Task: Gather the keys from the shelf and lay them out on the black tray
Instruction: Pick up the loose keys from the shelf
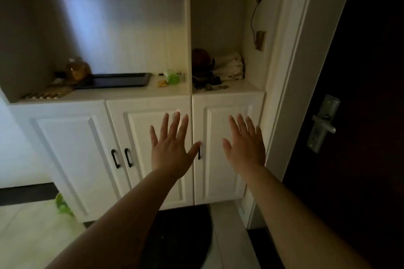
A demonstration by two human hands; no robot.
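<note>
Both bare hands are held out in front of the white panelled cabinet doors, palms facing away and holding nothing. The left hand has its fingers spread wide, its thumb reaching across the seam between the middle and right doors. The right hand is likewise splayed flat, empty, before the right-hand door.

Above the doors runs the white wooden shelf. On its wider left bay lies the flat rectangular black tray, apparently bare. Just left of the tray stands a rounded amber glass jar, with a woven straw mat in front of it. To the right of the tray sit a pale green roll and a small yellow scrap.

In the narrower right bay a dark heap of small metal keys lies near the front edge, well apart from the tray, beside a dark round object and a crumpled cream cloth bag. A dark brown door with a silver lever handle stands at far right
</note>
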